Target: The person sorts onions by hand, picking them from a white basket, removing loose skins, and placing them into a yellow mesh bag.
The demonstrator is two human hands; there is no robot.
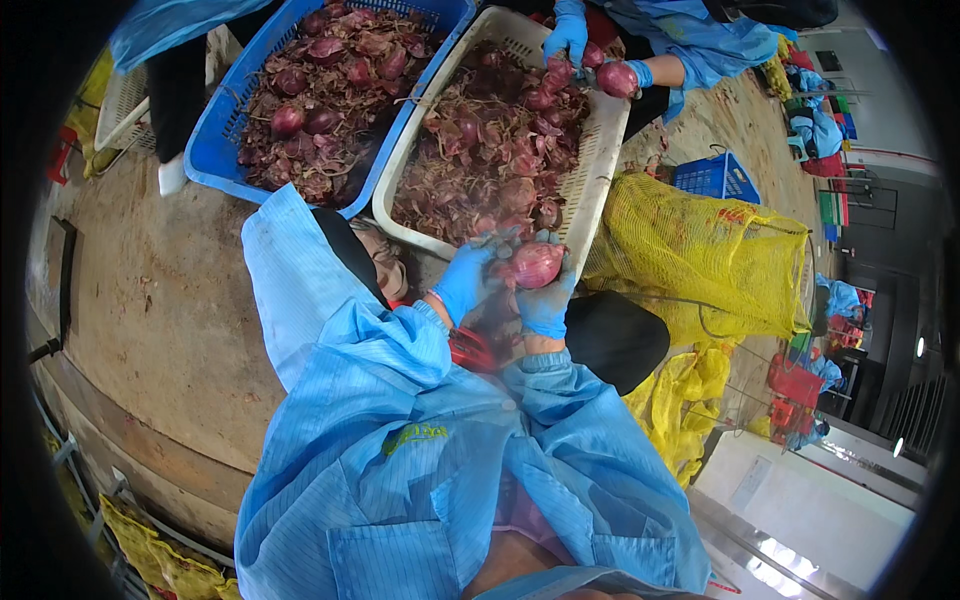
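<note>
A red onion [537, 265] lies in my right hand [546, 306], which wears a blue glove and cups it from below with the fingers curled round. My left hand [464, 282], gloved in blue too, is closed with its fingertips against the onion's left end; they are slightly blurred. Both hands are just beyond my knees, at the near edge of a white crate [603, 150]. That crate holds red onions and loose dry skins. To its left stands a blue crate [225, 110] of onions and peelings.
Across the white crate, a co-worker's blue-gloved hands [568, 38] hold onions over its far right corner. A yellow mesh sack [690, 250] stands at my right, with a blue basket [715, 178] behind it. Another person's blue sleeve [170, 28] shows at the upper left.
</note>
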